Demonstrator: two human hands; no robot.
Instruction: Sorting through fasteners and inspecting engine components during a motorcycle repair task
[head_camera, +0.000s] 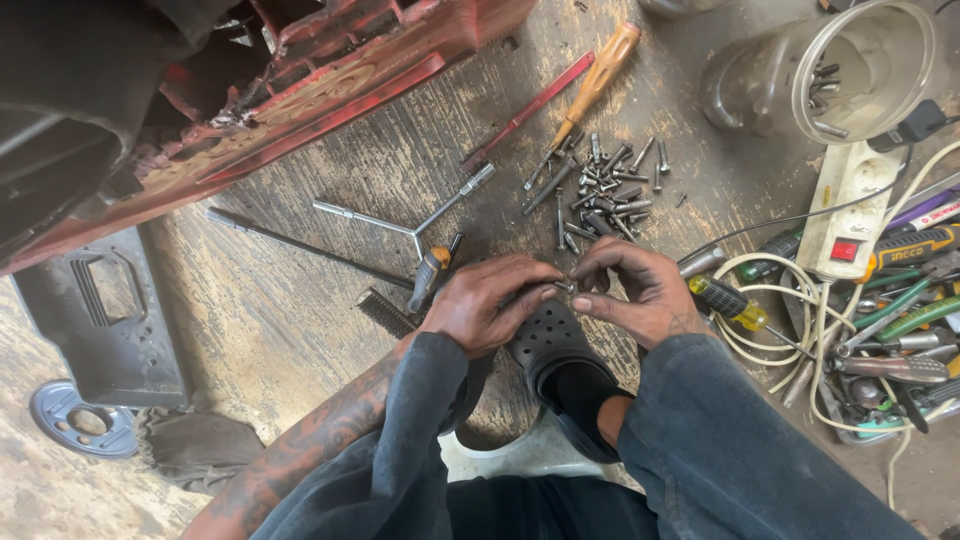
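Both my hands meet over my black perforated clog (548, 340), just below a pile of several dark screws and bolts (600, 190) on the wooden floor. My left hand (488, 302) and my right hand (636, 290) pinch a small metal screw (563, 287) between their fingertips. An orange-handled screwdriver (596, 80) lies above the pile, and a Y-shaped socket wrench (415, 222) lies to its left.
A red metal body part (330, 85) fills the upper left, with a grey plastic panel (105, 320) and a round metal plate (80, 425) below it. A clear plastic jar (830, 75), a white power strip (850, 210), cables and several tools crowd the right side.
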